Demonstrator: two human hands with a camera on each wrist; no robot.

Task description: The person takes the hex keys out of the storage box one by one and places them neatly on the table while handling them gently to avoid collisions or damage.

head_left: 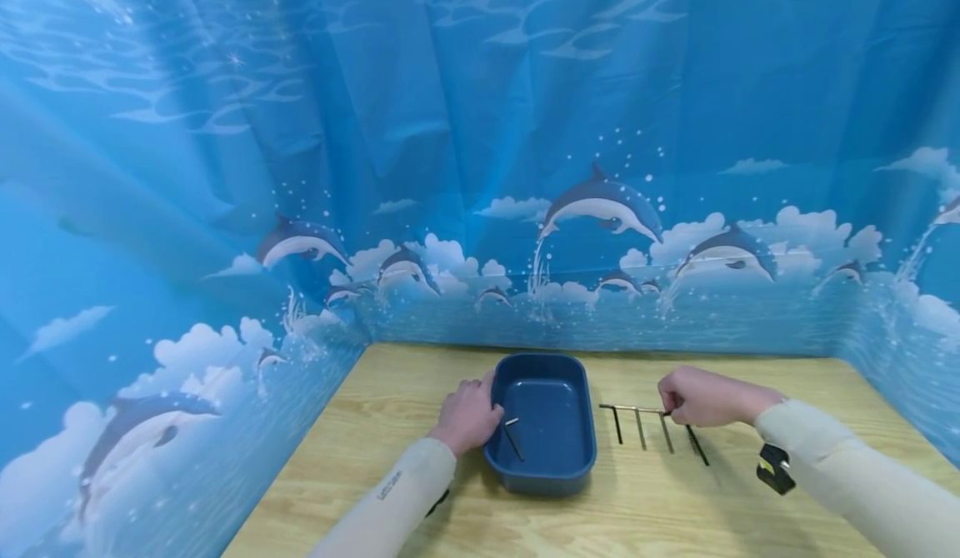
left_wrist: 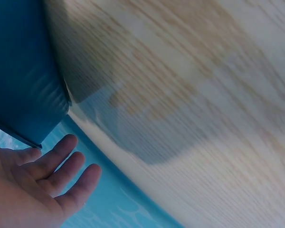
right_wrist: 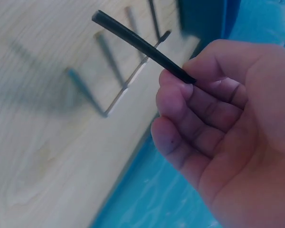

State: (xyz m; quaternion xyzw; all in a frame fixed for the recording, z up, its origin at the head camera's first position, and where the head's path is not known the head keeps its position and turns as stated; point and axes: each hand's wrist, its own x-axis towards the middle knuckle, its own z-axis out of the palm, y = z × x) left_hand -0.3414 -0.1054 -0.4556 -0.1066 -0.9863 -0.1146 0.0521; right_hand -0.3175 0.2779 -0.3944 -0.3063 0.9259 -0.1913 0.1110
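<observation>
A deep blue plastic bin [head_left: 540, 485] stands on the table. My left hand [head_left: 467, 416] holds its left rim, thumb over the edge; the other fingers extend loosely outside the wall in the left wrist view. Inside the bin, an L-shaped hex key [head_left: 513, 443] leans near the left wall. My right hand [head_left: 705, 396] pinches a black hex key [right_wrist: 142, 46] between thumb and fingertips, its long arm pointing away from the palm. Below it, several hex keys [head_left: 640, 430] lie side by side in a row on the table, right of the bin.
The wood-grain table [head_left: 360, 458] runs back to a blue dolphin-print curtain [head_left: 480, 208], which also encloses both sides. A small black device [head_left: 776, 470] is strapped at the right wrist.
</observation>
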